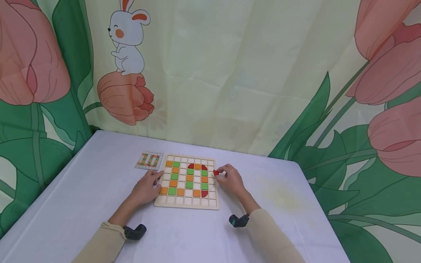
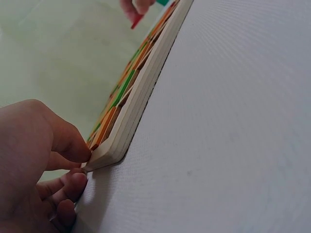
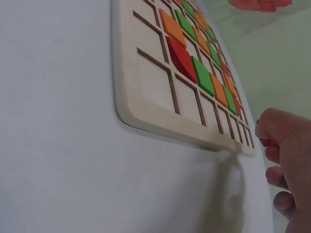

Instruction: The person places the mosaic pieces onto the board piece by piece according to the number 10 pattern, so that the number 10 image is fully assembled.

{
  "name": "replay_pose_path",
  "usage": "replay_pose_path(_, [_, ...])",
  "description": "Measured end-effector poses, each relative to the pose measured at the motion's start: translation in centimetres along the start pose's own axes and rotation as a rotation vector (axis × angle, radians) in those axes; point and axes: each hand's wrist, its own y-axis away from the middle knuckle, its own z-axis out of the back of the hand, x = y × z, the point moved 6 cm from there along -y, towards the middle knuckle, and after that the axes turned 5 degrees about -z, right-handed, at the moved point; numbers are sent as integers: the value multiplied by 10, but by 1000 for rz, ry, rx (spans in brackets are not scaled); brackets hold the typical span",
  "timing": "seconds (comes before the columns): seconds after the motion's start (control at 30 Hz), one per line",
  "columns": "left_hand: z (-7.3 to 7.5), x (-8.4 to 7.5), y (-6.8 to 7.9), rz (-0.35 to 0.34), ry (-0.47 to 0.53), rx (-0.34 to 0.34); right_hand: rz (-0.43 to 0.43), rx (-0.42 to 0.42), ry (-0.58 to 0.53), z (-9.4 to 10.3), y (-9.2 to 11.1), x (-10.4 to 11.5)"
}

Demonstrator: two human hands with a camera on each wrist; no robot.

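Observation:
A square wooden grid board [image 1: 187, 207] lies on the table with orange, green and red tiles set in some of its cells. My left hand [image 1: 144, 188] grips the board's left edge; in the left wrist view its fingers [image 2: 73, 143] bend at the wooden corner. Just off the right edge, my right hand [image 1: 231, 179] pinches a small red piece [image 1: 216, 172] between thumb and fingertips. That piece is raised above the table, and its full shape is partly hidden by the fingers. In the right wrist view, the right hand [image 3: 291, 155] is beyond the board's edge.
A small pattern card [image 1: 149, 160] printed with a coloured grid lies by the board's upper left corner. White cloth covers the table [image 1: 184, 237]. Behind it hangs a curtain [image 1: 250, 73] with tulips and a rabbit. Each wrist carries a dark device [image 1: 135, 232].

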Motion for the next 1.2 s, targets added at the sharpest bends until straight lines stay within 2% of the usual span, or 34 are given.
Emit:
replay_pose_path(0.3, [-1,0,1,11,-8,2,68,80,-2,-21,25,25])
replay_pose_path(0.63, [3,-2,1,8,-8,-8,232,140,35,-41,45,53])
replay_pose_path(1.0, [2,-1,3,3,-4,-6,287,179,36,-57,56,67])
replay_pose_path(1.2, [1,-2,1,10,-6,5,263,203,7,-58,58,69])
